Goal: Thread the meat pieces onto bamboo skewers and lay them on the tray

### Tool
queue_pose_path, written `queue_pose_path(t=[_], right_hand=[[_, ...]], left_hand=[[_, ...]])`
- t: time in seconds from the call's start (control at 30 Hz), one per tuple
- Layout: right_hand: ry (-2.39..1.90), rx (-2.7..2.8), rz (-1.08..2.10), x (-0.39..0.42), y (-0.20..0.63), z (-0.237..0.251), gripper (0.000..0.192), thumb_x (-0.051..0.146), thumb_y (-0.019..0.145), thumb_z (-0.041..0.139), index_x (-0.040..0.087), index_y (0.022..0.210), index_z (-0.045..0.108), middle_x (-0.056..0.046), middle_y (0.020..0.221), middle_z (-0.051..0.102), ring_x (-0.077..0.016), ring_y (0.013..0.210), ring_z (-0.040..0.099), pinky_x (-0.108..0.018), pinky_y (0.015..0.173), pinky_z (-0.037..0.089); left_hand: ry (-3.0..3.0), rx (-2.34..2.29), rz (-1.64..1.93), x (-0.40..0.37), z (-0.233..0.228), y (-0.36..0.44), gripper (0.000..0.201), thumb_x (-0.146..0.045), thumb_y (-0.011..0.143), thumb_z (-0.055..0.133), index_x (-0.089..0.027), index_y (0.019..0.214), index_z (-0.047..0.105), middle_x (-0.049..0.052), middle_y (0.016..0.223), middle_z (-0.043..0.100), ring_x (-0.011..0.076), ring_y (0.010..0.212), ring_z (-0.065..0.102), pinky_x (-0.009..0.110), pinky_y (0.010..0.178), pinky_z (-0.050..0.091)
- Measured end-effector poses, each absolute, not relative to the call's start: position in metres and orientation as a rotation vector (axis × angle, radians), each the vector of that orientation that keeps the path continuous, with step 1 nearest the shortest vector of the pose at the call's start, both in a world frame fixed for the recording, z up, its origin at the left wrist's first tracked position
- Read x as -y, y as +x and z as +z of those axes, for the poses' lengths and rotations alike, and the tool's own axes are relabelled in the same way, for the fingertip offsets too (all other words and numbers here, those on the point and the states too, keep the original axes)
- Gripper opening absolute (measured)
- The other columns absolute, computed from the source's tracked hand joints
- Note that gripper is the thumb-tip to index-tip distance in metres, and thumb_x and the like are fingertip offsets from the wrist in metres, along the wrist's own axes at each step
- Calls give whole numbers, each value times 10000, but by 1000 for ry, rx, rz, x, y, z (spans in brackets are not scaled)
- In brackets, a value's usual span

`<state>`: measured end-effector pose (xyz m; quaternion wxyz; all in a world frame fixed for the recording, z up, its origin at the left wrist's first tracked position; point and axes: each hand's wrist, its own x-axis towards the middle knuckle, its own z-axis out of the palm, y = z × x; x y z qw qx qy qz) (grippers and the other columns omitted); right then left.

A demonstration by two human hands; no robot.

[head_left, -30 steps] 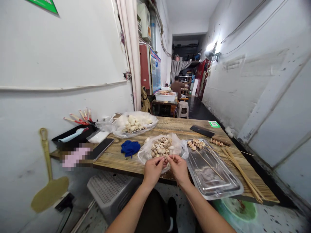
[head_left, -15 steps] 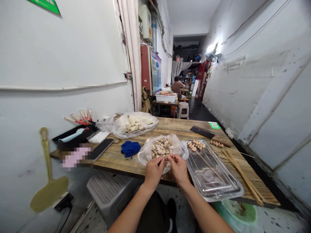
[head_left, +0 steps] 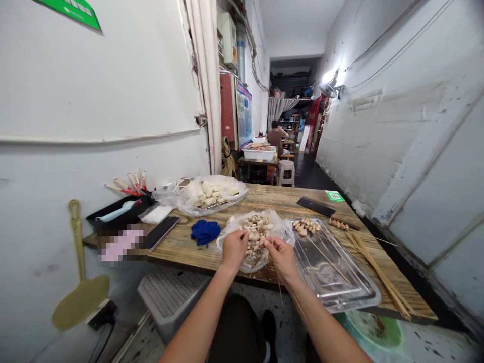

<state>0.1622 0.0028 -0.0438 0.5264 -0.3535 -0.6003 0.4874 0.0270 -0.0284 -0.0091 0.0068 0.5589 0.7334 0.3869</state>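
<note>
My right hand (head_left: pixel 280 255) pinches a thin bamboo skewer (head_left: pixel 280 291), whose lower end sticks out below the fingers. Over the left side of an open plastic bag (head_left: pixel 282 228), my left hand (head_left: pixel 234 248) has its thumb and fingers drawn together; whatever lies between them is hidden. The bag is full of what look like small pale-brown mushrooms (head_left: pixel 257 229). Just right of it is a clear shallow tray (head_left: pixel 325 272), with several loaded skewers (head_left: pixel 307 226) at its far left corner.
Loose bamboo skewers (head_left: pixel 381 275) lie along the table's right side, near a dark knife (head_left: pixel 315 205). To the left are a blue cloth (head_left: pixel 204 232), a phone (head_left: pixel 162 233), a black box (head_left: pixel 117 212) and a bag of white chunks (head_left: pixel 212 194). A person (head_left: pixel 275 140) sits far back.
My hands were together at the bag's near edge. Now they are apart: the left has moved up and left over the bag, while the right keeps the skewer. The view has shifted slightly.
</note>
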Motion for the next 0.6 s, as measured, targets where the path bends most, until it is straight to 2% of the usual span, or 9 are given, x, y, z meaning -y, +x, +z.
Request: queue_pose_path(t=[0.07, 0.23, 0.33, 0.47, 0.6], right_hand=[[-848, 1445, 1148, -5, 163, -45, 282, 391, 724, 519, 149, 758, 659, 2, 563, 620, -135, 506, 539, -208, 458, 387], [-858, 1502, 1043, -6, 163, -44, 232, 342, 727, 535, 163, 802, 663, -26, 731, 677, -173, 666, 595, -257, 627, 449], [-871, 1563, 993, -1, 164, -40, 231, 342, 738, 529, 186, 815, 681, -31, 784, 690, -186, 705, 608, -276, 667, 456], [-842, 1640, 960, 7, 166, -33, 256, 334, 765, 495, 192, 855, 688, -35, 793, 693, -182, 691, 607, -265, 642, 455], [-840, 1642, 1072, 8, 171, -26, 320, 369, 787, 453, 161, 802, 696, -8, 583, 654, -158, 555, 577, -234, 535, 427]], left_hand=[[1773, -2311, 1095, 27, -5, 18, 254, -309, 743, 476, -166, 657, 669, 67, 661, 666, 178, 687, 600, 249, 642, 409], [1778, -1685, 1365, 36, -16, 26, 307, -256, 747, 491, -194, 1022, 612, 65, 987, 652, 170, 874, 601, 283, 790, 442], [1587, -1508, 1508, 41, -27, 38, 322, -297, 682, 589, -168, 973, 638, 71, 925, 671, 188, 817, 621, 309, 769, 477], [1348, -1399, 1567, 44, -29, 45, 278, -328, 686, 583, -144, 878, 664, 65, 831, 688, 184, 733, 634, 309, 702, 509], [1325, -1420, 1542, 48, -19, 42, 296, -338, 688, 583, -127, 880, 666, 53, 713, 688, 161, 639, 624, 278, 642, 508]])
